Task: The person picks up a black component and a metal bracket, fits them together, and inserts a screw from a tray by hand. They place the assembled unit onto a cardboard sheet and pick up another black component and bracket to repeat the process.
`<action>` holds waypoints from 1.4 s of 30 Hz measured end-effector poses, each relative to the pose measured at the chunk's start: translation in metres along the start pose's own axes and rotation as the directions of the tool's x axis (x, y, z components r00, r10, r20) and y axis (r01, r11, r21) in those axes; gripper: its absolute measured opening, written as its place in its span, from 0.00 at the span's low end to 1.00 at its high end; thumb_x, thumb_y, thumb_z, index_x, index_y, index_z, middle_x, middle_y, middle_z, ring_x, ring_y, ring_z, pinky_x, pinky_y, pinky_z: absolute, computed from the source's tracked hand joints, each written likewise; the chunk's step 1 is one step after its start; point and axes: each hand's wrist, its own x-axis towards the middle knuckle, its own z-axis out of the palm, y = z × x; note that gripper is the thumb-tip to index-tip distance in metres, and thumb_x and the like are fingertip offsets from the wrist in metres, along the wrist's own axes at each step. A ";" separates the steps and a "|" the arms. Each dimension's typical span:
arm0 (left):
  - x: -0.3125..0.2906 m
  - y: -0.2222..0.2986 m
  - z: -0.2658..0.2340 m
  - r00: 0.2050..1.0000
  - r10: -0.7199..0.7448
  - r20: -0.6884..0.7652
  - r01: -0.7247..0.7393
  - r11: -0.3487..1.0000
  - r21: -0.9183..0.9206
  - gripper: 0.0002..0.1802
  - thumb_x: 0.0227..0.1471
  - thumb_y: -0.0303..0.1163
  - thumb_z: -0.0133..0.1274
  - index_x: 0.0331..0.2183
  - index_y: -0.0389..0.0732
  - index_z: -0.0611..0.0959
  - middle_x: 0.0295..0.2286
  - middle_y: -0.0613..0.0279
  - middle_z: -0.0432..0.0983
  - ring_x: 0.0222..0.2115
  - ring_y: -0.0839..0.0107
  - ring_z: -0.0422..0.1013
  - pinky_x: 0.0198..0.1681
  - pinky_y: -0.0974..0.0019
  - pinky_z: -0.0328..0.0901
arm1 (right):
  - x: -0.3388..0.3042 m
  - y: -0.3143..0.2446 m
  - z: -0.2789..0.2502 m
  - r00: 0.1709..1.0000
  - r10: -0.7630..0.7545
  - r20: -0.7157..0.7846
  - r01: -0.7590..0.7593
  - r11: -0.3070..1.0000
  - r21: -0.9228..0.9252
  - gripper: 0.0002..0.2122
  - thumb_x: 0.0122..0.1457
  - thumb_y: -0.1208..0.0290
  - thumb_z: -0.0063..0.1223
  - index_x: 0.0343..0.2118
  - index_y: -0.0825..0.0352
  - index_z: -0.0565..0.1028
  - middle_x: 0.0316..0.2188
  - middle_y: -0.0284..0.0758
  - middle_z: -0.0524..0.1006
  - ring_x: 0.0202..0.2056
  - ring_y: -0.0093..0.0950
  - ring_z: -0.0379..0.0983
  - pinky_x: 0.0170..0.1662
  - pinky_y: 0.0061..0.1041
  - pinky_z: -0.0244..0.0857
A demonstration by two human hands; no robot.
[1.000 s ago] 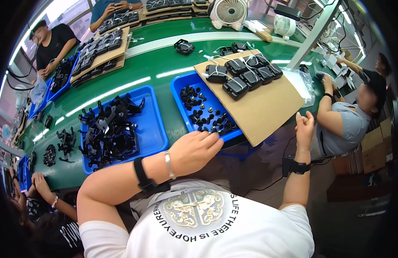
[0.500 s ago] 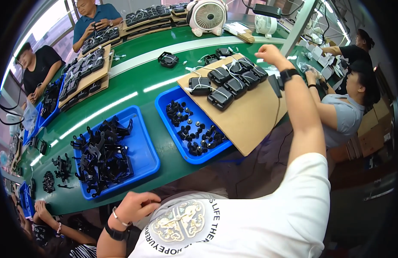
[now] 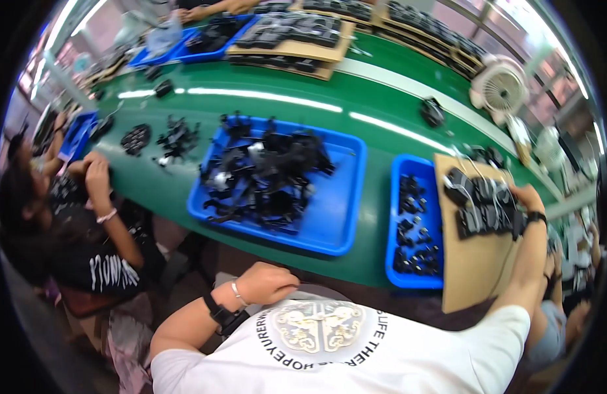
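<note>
My left hand (image 3: 267, 284), with a bracelet and a dark wristband, hovers close to the front of my white shirt. Its fingers are curled in and nothing shows in them. My right arm stretches out to the right, and my right hand (image 3: 528, 198) is at the far right edge of a cardboard sheet (image 3: 471, 276). Beside that hand, several black box-shaped units (image 3: 482, 220) with white cables lie on the sheet. Its fingers are blurred and partly hidden. A dark block (image 3: 519, 224) with a thin cable lies by the right wrist.
One blue tray (image 3: 351, 203) holds a heap of black brackets (image 3: 267, 174). Another blue tray (image 3: 393, 217), partly under the cardboard, holds small black parts. Loose black pieces (image 3: 177, 136) lie on the green table to the left. A fan (image 3: 500, 92) stands at the back right; a co-worker (image 3: 97, 190) sits left.
My view has turned left, so trays and cardboard appear farther right. My right hand, raised above the far edge of the cardboard before, is now lower, beside the black units. My left hand stays near my shirt.
</note>
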 end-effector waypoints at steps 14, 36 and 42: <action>-0.009 0.008 -0.019 0.990 -0.102 -0.097 0.089 0.987 -0.134 0.05 0.43 0.30 0.55 0.28 0.41 0.79 0.20 0.61 0.73 0.20 0.64 0.70 0.23 0.66 0.64 | -0.004 0.008 0.008 0.987 0.057 0.149 -0.135 0.798 0.588 0.11 0.44 0.65 0.60 0.24 0.69 0.74 0.20 0.31 0.74 0.20 0.22 0.68 0.23 0.22 0.60; 0.059 0.042 -0.048 0.982 0.018 0.191 0.186 0.134 -0.973 0.40 0.42 0.31 0.60 0.54 0.41 0.58 0.44 0.55 0.66 0.38 0.68 0.70 0.40 0.66 0.68 | -0.318 -0.329 -0.030 0.621 -0.779 0.091 0.555 0.518 0.651 0.24 0.39 0.69 0.63 0.42 0.64 0.68 0.31 0.29 0.70 0.32 0.18 0.69 0.36 0.17 0.65; 0.021 0.023 -0.025 0.987 -0.091 0.134 0.118 -0.170 -0.978 0.45 0.42 0.32 0.60 0.56 0.45 0.52 0.44 0.57 0.66 0.41 0.64 0.69 0.38 0.61 0.70 | -0.404 -0.395 0.053 0.500 -0.863 0.068 0.622 0.412 0.666 0.20 0.40 0.72 0.62 0.39 0.67 0.71 0.34 0.36 0.73 0.35 0.23 0.70 0.40 0.23 0.64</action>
